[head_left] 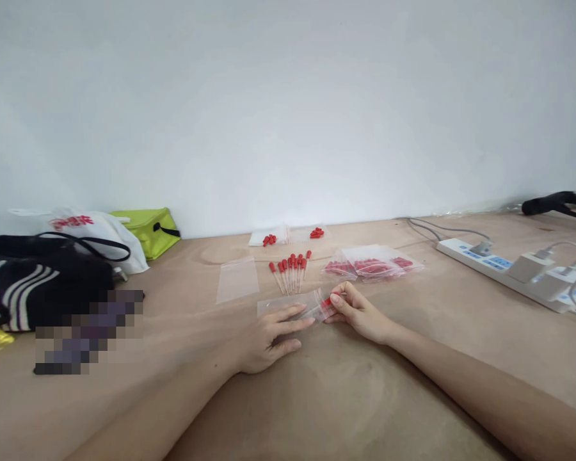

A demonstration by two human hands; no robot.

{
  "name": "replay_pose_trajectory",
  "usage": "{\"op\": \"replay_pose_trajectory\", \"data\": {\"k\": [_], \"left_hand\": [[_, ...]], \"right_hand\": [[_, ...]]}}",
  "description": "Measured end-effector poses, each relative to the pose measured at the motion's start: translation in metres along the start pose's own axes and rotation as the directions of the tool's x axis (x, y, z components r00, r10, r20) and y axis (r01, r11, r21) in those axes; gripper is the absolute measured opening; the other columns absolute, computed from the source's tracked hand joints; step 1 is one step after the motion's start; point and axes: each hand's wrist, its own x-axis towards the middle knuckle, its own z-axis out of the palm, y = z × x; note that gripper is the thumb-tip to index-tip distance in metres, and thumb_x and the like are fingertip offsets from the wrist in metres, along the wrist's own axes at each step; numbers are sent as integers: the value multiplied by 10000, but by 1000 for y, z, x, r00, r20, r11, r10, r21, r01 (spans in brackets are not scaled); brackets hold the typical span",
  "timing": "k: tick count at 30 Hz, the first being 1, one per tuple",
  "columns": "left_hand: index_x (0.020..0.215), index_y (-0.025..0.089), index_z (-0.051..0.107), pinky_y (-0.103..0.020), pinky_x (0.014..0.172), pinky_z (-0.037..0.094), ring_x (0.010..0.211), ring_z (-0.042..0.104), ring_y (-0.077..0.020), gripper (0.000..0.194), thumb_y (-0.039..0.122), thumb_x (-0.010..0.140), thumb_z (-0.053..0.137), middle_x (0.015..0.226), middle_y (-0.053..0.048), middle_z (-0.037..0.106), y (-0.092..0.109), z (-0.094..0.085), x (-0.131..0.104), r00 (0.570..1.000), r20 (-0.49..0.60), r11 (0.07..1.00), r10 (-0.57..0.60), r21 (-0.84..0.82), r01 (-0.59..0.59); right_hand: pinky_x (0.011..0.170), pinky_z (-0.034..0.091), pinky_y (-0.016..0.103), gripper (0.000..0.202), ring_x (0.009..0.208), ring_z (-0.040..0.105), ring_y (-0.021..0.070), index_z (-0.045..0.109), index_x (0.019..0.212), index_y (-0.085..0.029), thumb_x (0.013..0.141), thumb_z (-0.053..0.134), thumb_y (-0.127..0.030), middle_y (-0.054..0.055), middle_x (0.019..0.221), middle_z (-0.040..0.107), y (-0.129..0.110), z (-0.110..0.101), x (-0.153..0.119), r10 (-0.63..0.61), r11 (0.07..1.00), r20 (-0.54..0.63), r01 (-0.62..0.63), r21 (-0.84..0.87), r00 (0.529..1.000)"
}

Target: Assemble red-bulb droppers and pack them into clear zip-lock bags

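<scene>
My left hand [273,339] lies with its fingers stretched out, pressing on a clear zip bag [269,306] on the table. At the mouth of that bag, on its right, my right hand [360,314] has thumb and fingers closed on droppers with red bulbs [328,303]. Their thin stems seem to lie inside the bag; how many there are I cannot tell. Just beyond the hands, several loose red-bulbed droppers [292,272] are fanned out with their bulbs pointing away from me. A flat clear bag [238,280] rests to their left.
Filled bags of red-bulbed droppers [375,264] are piled right of the loose ones. Small red bulbs [269,240] sit on bags near the wall. A white power strip [504,272] with plugs stands right. Left are a black bag [52,282], a white bag [100,237] and a green bag [146,234].
</scene>
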Motion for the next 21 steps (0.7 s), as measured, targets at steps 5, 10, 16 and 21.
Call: {"op": "replay_pose_trajectory", "data": {"k": [5, 10, 16, 21], "left_hand": [[1211, 236, 466, -346, 952, 364, 1115, 461, -186, 367, 318, 857, 417, 1216, -41, 519, -7, -5, -10, 988, -131, 996, -84, -25, 82], [1165, 241, 512, -345, 937, 383, 1086, 488, -182, 334, 307, 848, 432, 1158, -25, 567, -14, -6, -17, 987, -128, 995, -102, -15, 100], [1159, 231, 518, -347, 925, 394, 1075, 493, -182, 337, 295, 834, 454, 1149, -32, 573, -12, -5, -15, 987, -123, 994, -104, 2, 105], [1181, 224, 497, -335, 947, 371, 1088, 479, -172, 347, 285, 843, 449, 1180, -37, 546, -12, -6, -14, 992, -97, 997, -75, 16, 77]], "right_hand": [[598, 433, 244, 276, 596, 521, 103, 554, 695, -176, 607, 678, -406, -31, 629, 574, 0, -15, 3, -25, 974, 29, 31, -225, 999], [607, 404, 257, 274, 617, 513, 129, 647, 732, -180, 719, 553, -437, -10, 660, 599, -4, -22, 2, -12, 912, 178, 83, -401, 984], [569, 385, 233, 253, 538, 468, 95, 598, 701, -173, 697, 588, -426, -37, 570, 525, -5, -20, 3, -47, 943, 86, 73, -325, 995], [496, 329, 215, 276, 498, 423, 87, 559, 612, -164, 654, 627, -429, -39, 526, 496, -2, -17, 6, -45, 914, 49, 61, -401, 998]]}}
